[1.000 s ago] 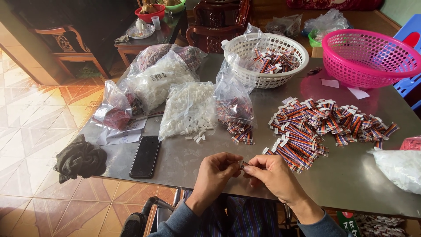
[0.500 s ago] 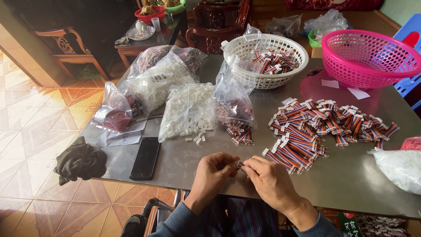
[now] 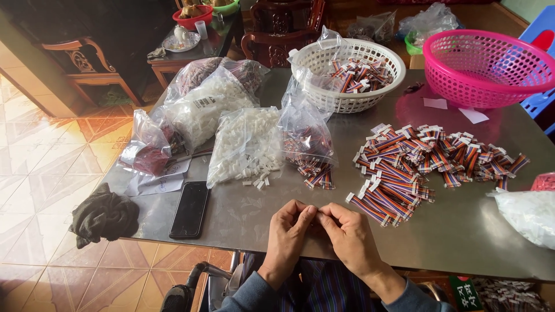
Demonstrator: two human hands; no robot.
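**Fingertips meet over a small part**

Something tiny, too small to make out, sits pinched between the left hand (image 3: 287, 234) and right hand (image 3: 347, 234), both nearly closed, a touch nearer the table edge than before. Just beyond the right hand lies the ribbon cable pile (image 3: 416, 164).

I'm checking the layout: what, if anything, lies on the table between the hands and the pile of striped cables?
Nothing visible does. The left hand and right hand meet at the near edge of the table. The cable pile lies beyond and right of them, with only bare steel between.
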